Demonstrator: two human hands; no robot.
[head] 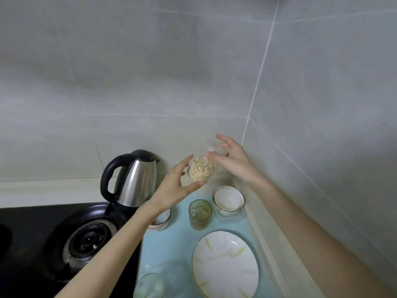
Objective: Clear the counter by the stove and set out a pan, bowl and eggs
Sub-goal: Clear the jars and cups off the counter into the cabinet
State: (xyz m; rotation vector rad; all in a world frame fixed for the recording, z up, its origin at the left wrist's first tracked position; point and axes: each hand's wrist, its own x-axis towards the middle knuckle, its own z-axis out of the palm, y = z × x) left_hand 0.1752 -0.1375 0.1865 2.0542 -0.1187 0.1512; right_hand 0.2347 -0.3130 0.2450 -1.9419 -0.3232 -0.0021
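A clear jar [201,170] partly filled with pale beige flakes is held tilted in the air above the back of the counter, near the wall corner. My left hand [176,187] grips its lower end between thumb and fingers. My right hand [233,159] holds the jar's upper, clear end with curled fingers. Below them on the light blue counter [171,246] stand a white bowl [228,200], a greenish glass [200,214] and a large white plate [225,264] with green leaf marks. No pan or eggs are in view.
A steel kettle [134,179] with a black handle stands at the stove's back right. The black gas stove [64,239] with its burner fills the lower left. A small bowl [161,220] sits under my left forearm, and a clear glass [148,286] is at the bottom edge. Tiled walls close the corner.
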